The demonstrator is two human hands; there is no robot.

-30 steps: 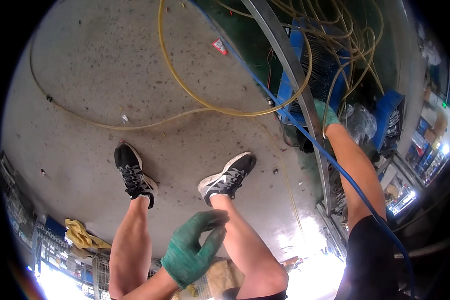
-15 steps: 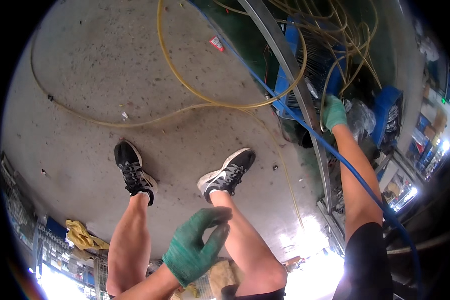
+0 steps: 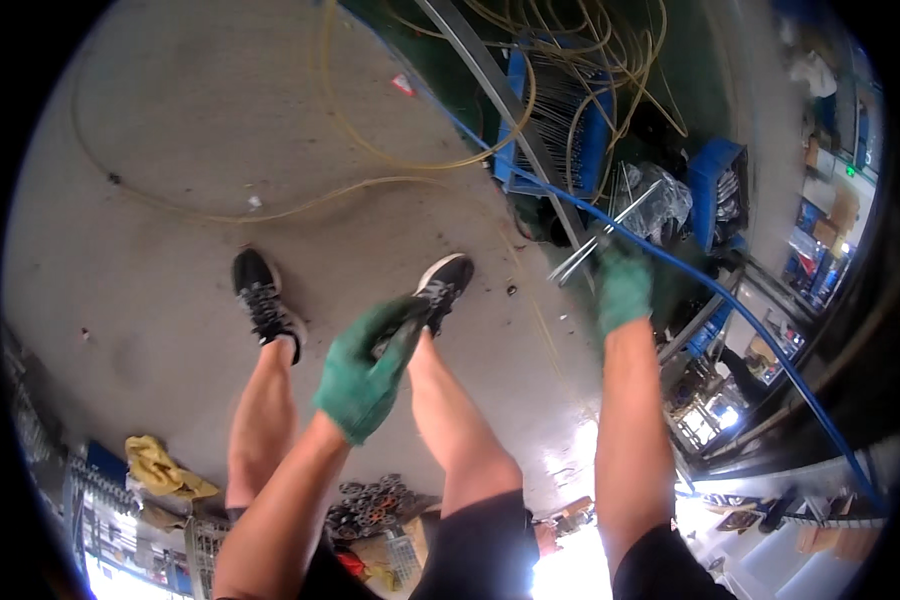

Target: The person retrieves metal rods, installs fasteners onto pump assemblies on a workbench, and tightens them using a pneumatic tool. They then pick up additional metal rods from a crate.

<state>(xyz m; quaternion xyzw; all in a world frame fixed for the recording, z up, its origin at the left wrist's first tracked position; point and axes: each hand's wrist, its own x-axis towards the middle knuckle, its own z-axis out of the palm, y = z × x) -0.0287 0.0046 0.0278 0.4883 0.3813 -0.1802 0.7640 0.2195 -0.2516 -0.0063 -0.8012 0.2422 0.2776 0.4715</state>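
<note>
My right hand (image 3: 625,287), in a green work glove, is closed around a few thin metal rods (image 3: 615,230). The rods stick out of the fist at differing slants, beside a grey metal bar and under a blue hose (image 3: 715,283). Behind them stands a blue bin (image 3: 600,150) filled with many similar thin rods. My left hand (image 3: 368,370), also green-gloved with darkened fingertips, hovers above my lower leg. Its fingers are half curled, with a narrow gap to the thumb and nothing visible between them.
A slanted grey metal bar (image 3: 490,80) crosses in front of the bin. Yellowish tubing (image 3: 410,163) loops over the floor and bin. Clear plastic bags (image 3: 660,205) and a second blue bin (image 3: 707,190) lie to the right. Dark ring-like parts (image 3: 375,505) are piled below my legs.
My right hand has drawn back from the blue bin toward me, and rods now show in it. My left hand has moved forward, its fingers closer to the thumb. The view has shifted.
</note>
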